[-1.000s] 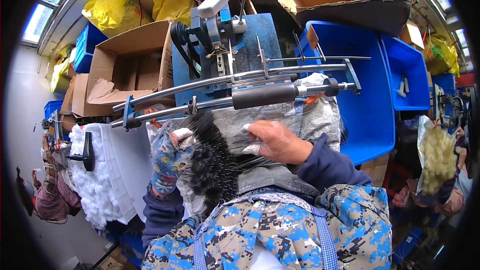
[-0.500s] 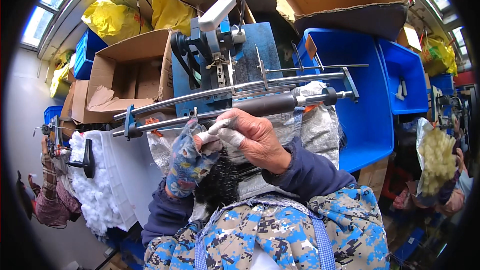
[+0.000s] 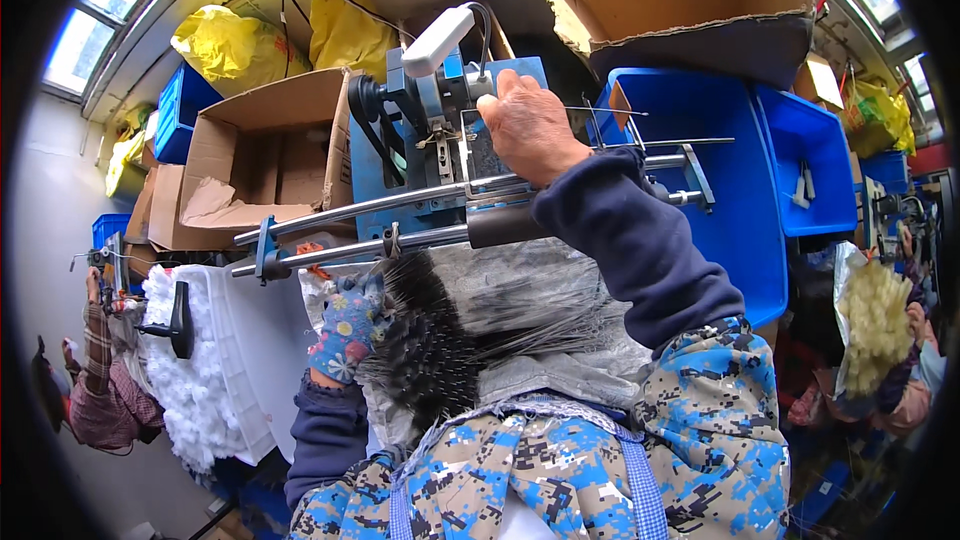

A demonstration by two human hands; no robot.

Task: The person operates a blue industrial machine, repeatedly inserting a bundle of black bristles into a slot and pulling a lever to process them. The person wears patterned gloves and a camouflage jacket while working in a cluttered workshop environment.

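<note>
Right hand: bare, up over the blue metal bench machine (image 3: 398, 202) with the grey motor head. That's the right hand (image 3: 530, 130), fingers curled in, knuckles up. Can't tell if it's pinching anything, the fingertips are hidden.
Left hand: low on the lap in a blue flower-print fabric cover, so the left hand (image 3: 352, 322) sits right against the bristles. Can't see the fingers well enough to say whether they're spread or gripping.
Bristle pile: thick clump of black bristles with pale tips (image 3: 425, 340), on the lap just right of the left hand. Long thin pale strands (image 3: 540, 312) stick out to its right.
Lap cover: wrinkled silver-grey woven sheet (image 3: 480, 268) underneath all that.
Rails: two long shiny metal rods (image 3: 362, 211) across the machine's front, with a dark grey roller (image 3: 495, 226) on the lower one, partly behind the right forearm.
Left side: open brown cardboard box (image 3: 335, 145), plus white fluffy tufts (image 3: 190, 390) with a black hair-dryer-shaped tool (image 3: 181, 320) on them.
Right side: big blue plastic bin (image 3: 735, 270), just past the rods.
</note>
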